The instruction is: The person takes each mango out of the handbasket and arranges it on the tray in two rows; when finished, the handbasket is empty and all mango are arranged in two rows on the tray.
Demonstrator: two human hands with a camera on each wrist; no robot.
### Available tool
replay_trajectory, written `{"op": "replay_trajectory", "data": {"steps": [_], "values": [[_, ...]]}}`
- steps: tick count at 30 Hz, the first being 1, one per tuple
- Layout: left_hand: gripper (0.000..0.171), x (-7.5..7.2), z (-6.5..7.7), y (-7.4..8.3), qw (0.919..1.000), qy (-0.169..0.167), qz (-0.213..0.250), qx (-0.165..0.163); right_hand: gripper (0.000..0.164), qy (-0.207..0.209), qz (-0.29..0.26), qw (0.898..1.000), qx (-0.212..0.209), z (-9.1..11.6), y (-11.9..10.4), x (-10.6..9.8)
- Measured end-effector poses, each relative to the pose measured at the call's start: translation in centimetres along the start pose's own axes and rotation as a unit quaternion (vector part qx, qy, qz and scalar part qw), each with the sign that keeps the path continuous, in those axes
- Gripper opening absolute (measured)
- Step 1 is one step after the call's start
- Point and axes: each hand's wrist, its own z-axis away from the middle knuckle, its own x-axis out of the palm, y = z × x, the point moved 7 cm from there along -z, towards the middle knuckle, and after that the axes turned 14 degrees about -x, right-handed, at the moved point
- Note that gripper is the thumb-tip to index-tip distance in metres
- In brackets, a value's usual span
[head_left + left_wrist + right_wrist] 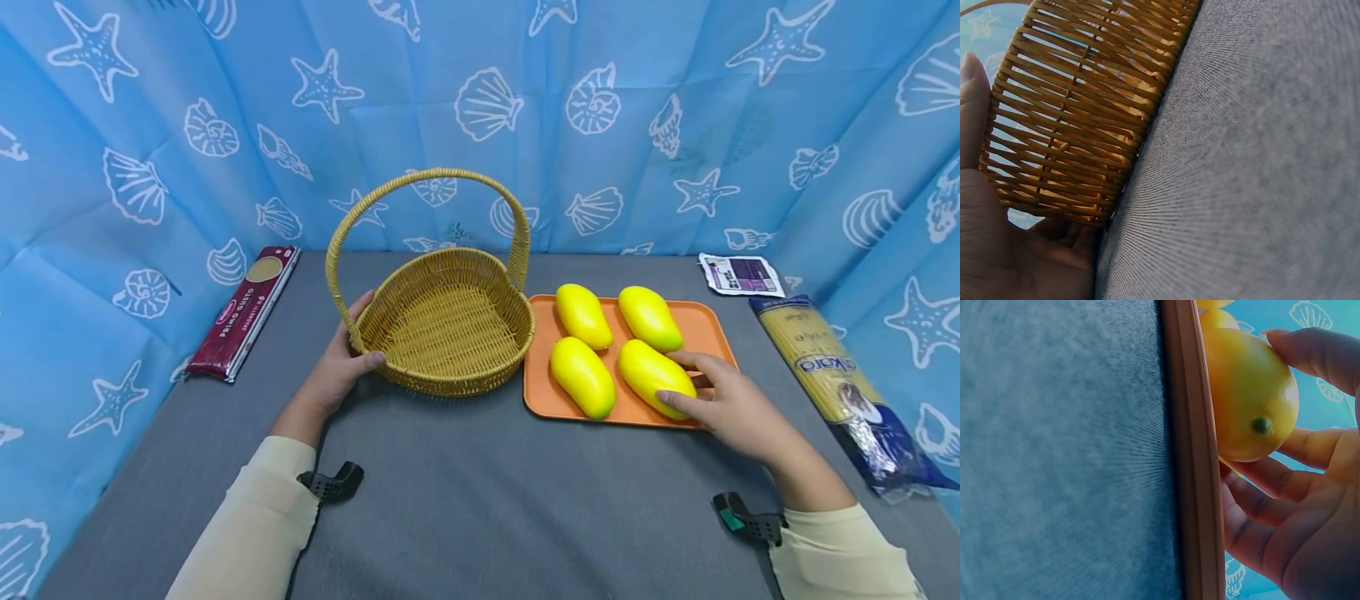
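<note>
A woven wicker basket (450,383) with a tall arched handle stands on the table. My left hand (347,358) grips its left side near the foot of the handle, thumb over the rim. In the left wrist view the hand (1016,250) is beside the basket's slatted wall (1085,106). On the orange tray (540,392) to the right lie several yellow mangoes. Around the front right mango (654,372) my right hand (731,404) has its thumb on the near side and fingers on the far side. The right wrist view shows this mango (1250,394) still at the tray's level.
Further mangoes (582,377) lie close beside the held one. At the left is a red spaghetti pack (243,312). A yellow and blue pasta bag (840,383) and a small white and purple packet (741,275) lie at the right. A blue shell-print curtain (480,125) hangs behind.
</note>
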Motion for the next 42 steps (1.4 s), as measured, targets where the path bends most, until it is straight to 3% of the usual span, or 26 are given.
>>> {"op": "replay_trajectory", "data": {"steps": [16,42], "values": [[0.091,0.21,0.11,0.34,0.9998,-0.009,0.015,0.008,0.083,-0.007,0.002,1.000,0.014,0.06,0.17,-0.16],[0.092,0.14,0.06,0.03,1.0000,0.003,0.000,-0.003,0.085,-0.002,0.000,1.000,0.027,0.42,0.15,-0.10]]}}
